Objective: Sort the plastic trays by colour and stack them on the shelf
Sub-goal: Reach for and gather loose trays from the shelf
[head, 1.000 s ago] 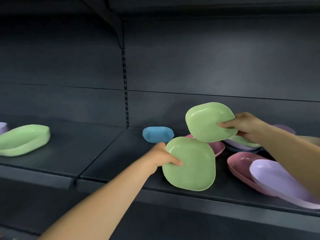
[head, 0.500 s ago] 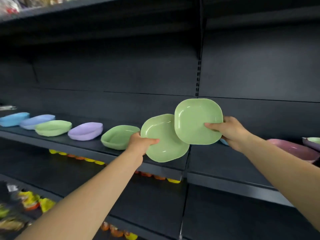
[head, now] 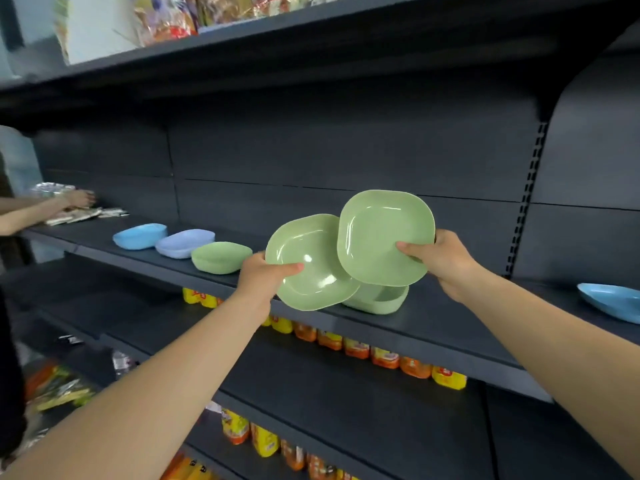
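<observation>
Both green trays have travelled left along the shelf [head: 433,327]: left hand [head: 265,277] grips one tray [head: 311,263], right hand [head: 441,259] pinches the other tray [head: 384,237], seemingly above a green stack [head: 377,299] by the front edge, so stacking looks next.

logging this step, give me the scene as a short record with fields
left hand: left hand grips a green tray by its rim
right hand: right hand grips a second green tray, overlapping the first
below them: green stack on the shelf
row to the left: blue tray, lilac tray, green tray on shelf
far right: another blue tray
</observation>
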A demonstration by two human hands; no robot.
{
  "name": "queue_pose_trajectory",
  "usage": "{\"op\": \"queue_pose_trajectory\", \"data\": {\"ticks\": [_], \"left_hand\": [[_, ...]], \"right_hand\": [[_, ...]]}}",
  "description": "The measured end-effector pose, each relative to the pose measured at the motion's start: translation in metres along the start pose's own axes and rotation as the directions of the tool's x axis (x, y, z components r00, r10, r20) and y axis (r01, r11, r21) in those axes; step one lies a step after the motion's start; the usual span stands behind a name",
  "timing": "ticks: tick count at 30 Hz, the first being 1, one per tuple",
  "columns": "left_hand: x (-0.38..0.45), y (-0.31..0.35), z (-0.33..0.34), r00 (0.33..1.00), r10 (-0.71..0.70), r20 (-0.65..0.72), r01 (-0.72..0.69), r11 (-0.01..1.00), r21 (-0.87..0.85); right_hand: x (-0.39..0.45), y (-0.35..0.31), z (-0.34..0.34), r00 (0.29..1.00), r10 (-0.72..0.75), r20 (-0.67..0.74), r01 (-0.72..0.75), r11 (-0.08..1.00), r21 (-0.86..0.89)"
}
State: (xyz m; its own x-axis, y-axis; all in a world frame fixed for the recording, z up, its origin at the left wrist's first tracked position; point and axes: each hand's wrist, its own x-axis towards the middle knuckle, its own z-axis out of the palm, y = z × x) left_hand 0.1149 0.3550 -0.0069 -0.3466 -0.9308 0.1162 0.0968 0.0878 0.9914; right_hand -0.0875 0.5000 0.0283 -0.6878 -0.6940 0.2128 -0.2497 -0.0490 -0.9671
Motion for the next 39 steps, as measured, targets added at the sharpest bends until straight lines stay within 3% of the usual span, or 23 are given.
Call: {"op": "queue_pose_trajectory", "data": {"ticks": [9, 18, 23, 27, 32, 39], "left_hand": [[0.109, 0.024, -0.065, 0.993, 0.115, -0.041, -0.111, 0.99, 0.089], [0.228, 0.03, -0.135, 0.992, 0.062, -0.11, -0.053, 0.995, 0.086], [0.282, 0.023, -0.181, 0.988, 0.082, -0.132, -0.065, 0.99, 0.128], [0.336, 0.012, -0.221, 0.986, 0.018, -0.168, -0.006, 0.997, 0.073], [0.394, -0.002, -0.248, 0.995, -0.048, -0.087, 0.05, 0.998, 0.021], [0.436, -0.027, -0.249, 0.982, -0.101, 0.16, 0.1, 0.995, 0.017]], "right_hand": [[0.094, -0.002, 0.113, 0.999, -0.044, -0.014, 0.044, 0.999, 0.018], [0.166, -0.013, 0.226, 0.993, -0.082, 0.079, 0.074, 0.992, 0.102], [0.181, -0.001, 0.281, 0.994, -0.035, 0.102, 0.031, 0.998, 0.048], [0.187, 0.015, 0.321, 0.997, 0.047, 0.066, -0.046, 0.999, -0.013], [0.188, 0.04, 0.372, 0.985, 0.166, -0.045, -0.171, 0.976, -0.133], [0.168, 0.061, 0.398, 0.95, 0.263, -0.169, -0.296, 0.929, -0.221]]}}
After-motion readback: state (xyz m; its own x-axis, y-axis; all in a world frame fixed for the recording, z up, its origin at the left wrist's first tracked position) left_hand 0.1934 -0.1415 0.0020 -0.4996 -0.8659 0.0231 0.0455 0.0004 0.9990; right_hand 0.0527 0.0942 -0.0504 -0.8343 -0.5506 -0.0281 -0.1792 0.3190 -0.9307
